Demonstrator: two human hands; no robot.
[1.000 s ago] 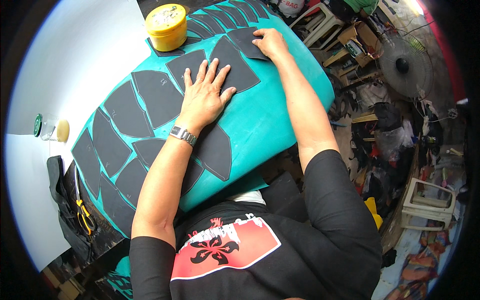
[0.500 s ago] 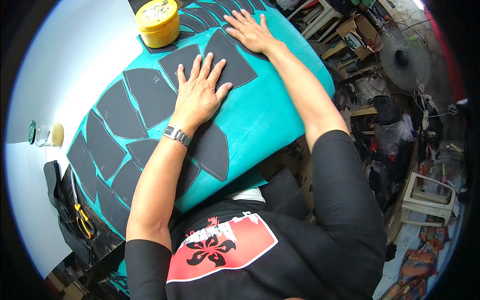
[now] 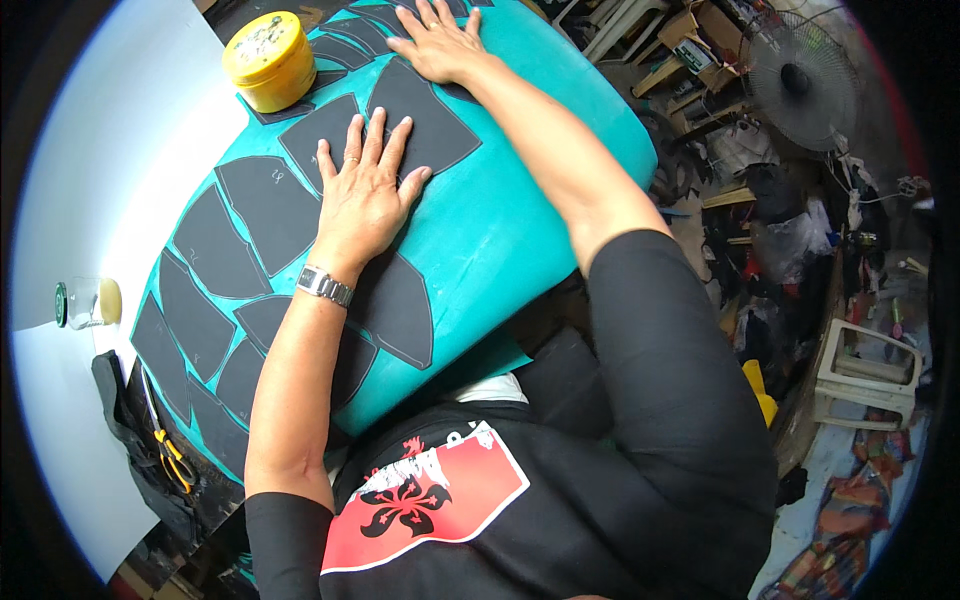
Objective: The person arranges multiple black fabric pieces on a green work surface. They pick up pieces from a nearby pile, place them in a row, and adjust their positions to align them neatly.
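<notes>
Black flat cut pieces (image 3: 425, 118) with pale outlines lie side by side on a teal sheet (image 3: 500, 200) whose right edge curves. My left hand (image 3: 365, 205), fingers spread, rests flat across the neighbouring black pieces near the middle. Farther away, my right hand (image 3: 438, 45) also lies flat with fingers apart, over narrow curved black pieces at the far side. Neither hand grips anything. A yellow lidded tub (image 3: 270, 62) stands on the far left part of the sheet, on or against some pieces. The parts beneath my palms are hidden.
Yellow-handled scissors (image 3: 172, 460) and black cloth (image 3: 130, 430) lie left of the sheet, near a glass jar (image 3: 88, 303). A fan (image 3: 795, 80), a pale plastic stool (image 3: 868, 375) and clutter stand on the right. My torso is close to the sheet's near edge.
My right hand has slid a little farther away along the black pieces. My left hand stays on the same pieces. The whole view has shifted slightly.
</notes>
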